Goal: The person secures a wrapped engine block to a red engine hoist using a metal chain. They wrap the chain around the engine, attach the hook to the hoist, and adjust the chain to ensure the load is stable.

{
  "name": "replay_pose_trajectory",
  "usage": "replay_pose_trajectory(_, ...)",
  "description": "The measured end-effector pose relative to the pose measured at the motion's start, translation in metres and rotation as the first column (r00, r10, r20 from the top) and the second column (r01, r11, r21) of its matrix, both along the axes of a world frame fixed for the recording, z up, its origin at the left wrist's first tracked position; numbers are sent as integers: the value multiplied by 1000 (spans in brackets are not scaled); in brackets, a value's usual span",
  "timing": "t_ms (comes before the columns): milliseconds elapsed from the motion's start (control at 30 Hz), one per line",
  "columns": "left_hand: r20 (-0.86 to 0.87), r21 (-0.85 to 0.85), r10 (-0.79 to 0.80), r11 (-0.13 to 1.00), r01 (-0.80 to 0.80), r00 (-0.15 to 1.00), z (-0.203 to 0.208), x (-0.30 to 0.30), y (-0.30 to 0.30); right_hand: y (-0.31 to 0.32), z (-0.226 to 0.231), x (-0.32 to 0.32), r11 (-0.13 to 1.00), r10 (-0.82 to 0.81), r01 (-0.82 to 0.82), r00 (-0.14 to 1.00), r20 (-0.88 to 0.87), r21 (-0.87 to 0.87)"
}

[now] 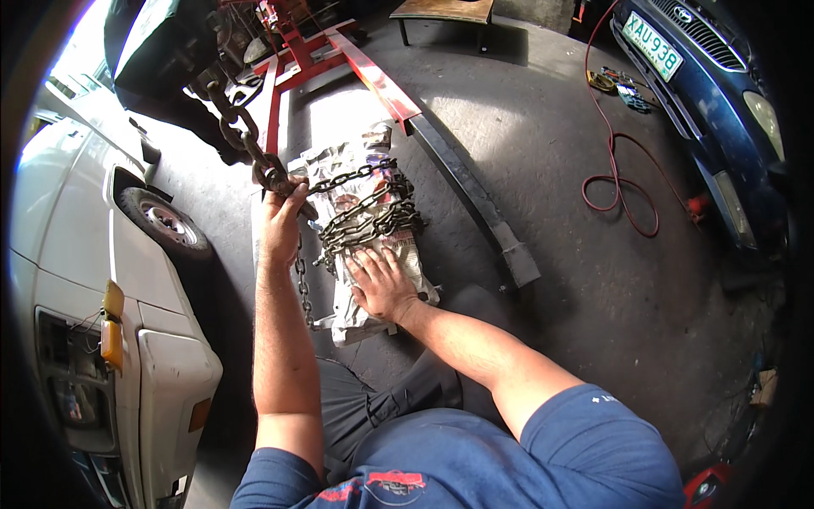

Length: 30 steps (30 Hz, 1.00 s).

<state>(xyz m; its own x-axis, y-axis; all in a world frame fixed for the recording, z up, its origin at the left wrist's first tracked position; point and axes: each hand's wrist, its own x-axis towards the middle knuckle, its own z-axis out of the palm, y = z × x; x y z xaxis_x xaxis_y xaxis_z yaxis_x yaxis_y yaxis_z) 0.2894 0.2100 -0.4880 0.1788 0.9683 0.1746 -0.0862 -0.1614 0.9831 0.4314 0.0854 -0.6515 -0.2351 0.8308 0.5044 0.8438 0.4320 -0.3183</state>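
A thick chain hangs down from the upper left and ends in a dark metal fitting, perhaps a hook. My left hand is closed around this fitting, which hides part of it. Thinner chain is wound around a bulky bundle wrapped in newspaper, with one strand running up to my left hand. A loose length of chain dangles below that hand. My right hand lies flat on the newspaper, fingers spread, just nearer than the wound chain. What the paper covers is hidden.
A red hoist frame stands ahead, its dark leg stretching right of the bundle. A white vehicle is close on my left. Far right are a dark blue car and a red hose. A low wooden table stands behind.
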Motion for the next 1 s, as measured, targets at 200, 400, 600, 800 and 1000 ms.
replay_pose_trajectory(200, -195, 34, 66, 998, -61, 979, 3, 0, 4, -2, 5, 2, 1000, 7, -7, 1000, 13, -13)
replay_pose_trajectory(400, -276, 224, 199, 965, -139, 940, -1, 20, 2, 1, 6, 1, 999, -18, 19, 1000, 13, -34)
replay_pose_trajectory(600, -392, 772, 687, 608, -187, 611, -48, 23, -48, 1, 6, 0, 999, -29, 29, 1000, -4, -26)
replay_pose_trajectory(800, -642, 250, 254, 961, -115, 724, -149, -25, -137, 4, 3, 0, 998, -28, 28, 1000, 0, -52)
replay_pose_trajectory(1000, -605, -72, 11, 995, -68, 796, -175, -41, -127, 4, 10, 2, 998, -16, 11, 996, -91, -55)
